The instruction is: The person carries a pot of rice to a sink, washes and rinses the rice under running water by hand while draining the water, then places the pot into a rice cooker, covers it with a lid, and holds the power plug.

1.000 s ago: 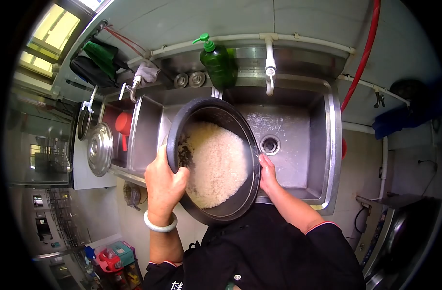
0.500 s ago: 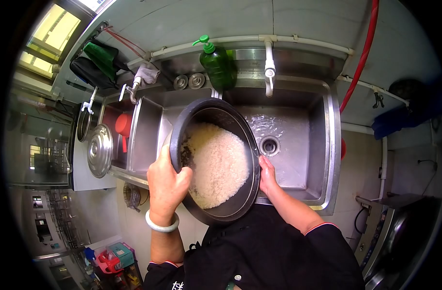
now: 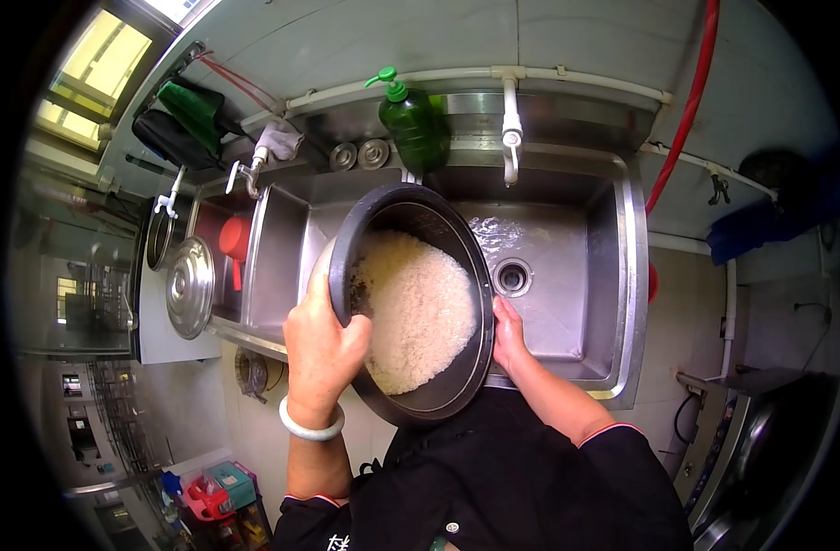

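Observation:
A large dark round pot (image 3: 459, 220) is tilted toward the right between my hands, over the near edge of the sink. White rice (image 3: 418, 312) lies heaped inside it, with a darker patch at the left wall. My left hand (image 3: 326, 340) grips the left rim, thumb over the edge, fingers hidden behind the outside. Against the lower right side, my right hand (image 3: 508, 335) is closed on the pot, its fingers partly hidden underneath. To the right, wet streaks and a drain (image 3: 513, 276) show in the steel sink basin (image 3: 558, 312).
Behind the pot stands a green pump bottle (image 3: 413, 129). A white tap (image 3: 512, 138) hangs over the right basin. On the left are a red dipper (image 3: 235, 239), a metal lid (image 3: 190, 286) and another tap (image 3: 247, 174). A red hose (image 3: 686, 119) runs down the wall.
The pot and my left hand have shifted very slightly, with the tilt nearly the same. My right hand keeps its place on the pot.

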Demonstrator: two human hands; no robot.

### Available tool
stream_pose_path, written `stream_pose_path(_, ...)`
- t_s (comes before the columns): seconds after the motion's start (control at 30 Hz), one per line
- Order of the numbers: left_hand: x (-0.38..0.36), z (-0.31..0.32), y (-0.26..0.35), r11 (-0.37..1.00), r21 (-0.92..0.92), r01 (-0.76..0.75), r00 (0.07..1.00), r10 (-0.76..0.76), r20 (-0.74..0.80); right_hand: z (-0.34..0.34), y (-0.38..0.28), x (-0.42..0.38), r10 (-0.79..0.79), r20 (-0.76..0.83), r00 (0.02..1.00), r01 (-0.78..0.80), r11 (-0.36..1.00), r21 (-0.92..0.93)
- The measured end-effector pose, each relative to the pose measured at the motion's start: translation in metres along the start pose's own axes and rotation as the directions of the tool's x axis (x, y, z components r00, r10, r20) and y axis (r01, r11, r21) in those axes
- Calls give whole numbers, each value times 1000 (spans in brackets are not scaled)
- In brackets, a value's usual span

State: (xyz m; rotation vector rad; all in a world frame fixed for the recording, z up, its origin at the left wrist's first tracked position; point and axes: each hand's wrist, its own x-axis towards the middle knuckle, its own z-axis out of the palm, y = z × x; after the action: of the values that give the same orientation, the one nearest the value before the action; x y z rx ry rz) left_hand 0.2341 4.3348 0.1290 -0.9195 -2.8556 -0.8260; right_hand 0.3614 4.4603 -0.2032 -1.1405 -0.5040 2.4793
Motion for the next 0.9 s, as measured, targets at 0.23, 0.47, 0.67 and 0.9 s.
stream_pose_path(0.23, 2, 2, 3, 1000, -1, -17, 1000, 17, 2, -4, 2, 3, 8, -27, 1000, -7, 1000, 20)
stream_pose_path(0.47, 8, 6, -5, 997, 72, -15, 999, 12, 42, -5, -1, 3, 0, -73, 997, 1, 1000, 17)
stream_pose_path(0.67, 24, 23, -89, 866, -444, 229, 973, -191, 128, 1, -43, 5, -187, -115, 976, 187, 982, -11)
stream_pose_path(0.9, 40, 101, -192, 500, -756, 422, 894, -366, 258, 41, -102, 12, -377, -21, 926, 365, 908, -204)
